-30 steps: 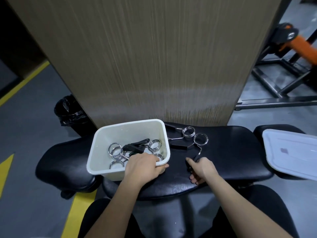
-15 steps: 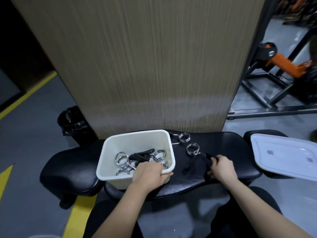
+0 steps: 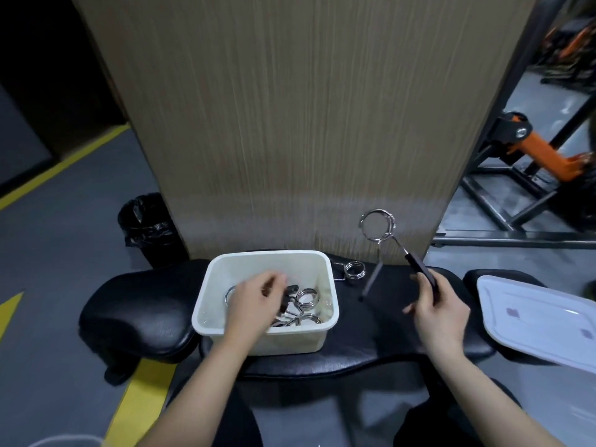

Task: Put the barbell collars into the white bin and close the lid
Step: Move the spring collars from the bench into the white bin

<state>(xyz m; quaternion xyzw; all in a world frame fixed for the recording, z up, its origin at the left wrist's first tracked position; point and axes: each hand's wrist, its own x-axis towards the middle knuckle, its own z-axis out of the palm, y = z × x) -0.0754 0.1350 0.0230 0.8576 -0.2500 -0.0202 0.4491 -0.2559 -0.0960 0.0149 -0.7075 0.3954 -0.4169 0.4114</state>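
1. Gym floor, grey with yellow lines, surrounds a black padded bench point(image 3: 142, 317) set against a wood-grain pillar point(image 3: 290, 124); a black-bagged waste bin point(image 3: 146, 225) stands at far left.
2. On the bench's tabletop sits the white bin point(image 3: 222, 272), open, with several barbell collars point(image 3: 306, 298) already inside.
3. A second ago the left hand point(image 3: 254, 301) gripped the bin's near rim; now it hangs over the opening with its fingers point(image 3: 274, 282) loosely curled. Motion blur hides whether they touch anything.
4. Just right of the bin, one loose collar point(image 3: 354, 270) lies on the pad, apart from both hands.
5. The right hand point(image 3: 435, 308) has lifted a raised collar point(image 3: 377, 225) off the pad, where it lay a moment earlier; the fingers pinch one black handle, ring uppermost in front of the pillar.
6. At far right the white lid point(image 3: 535, 317) rests on a neighbouring pad, well apart from the bin.
7. Judged from this, one collar is in transit and one still awaits; the lid comes last.
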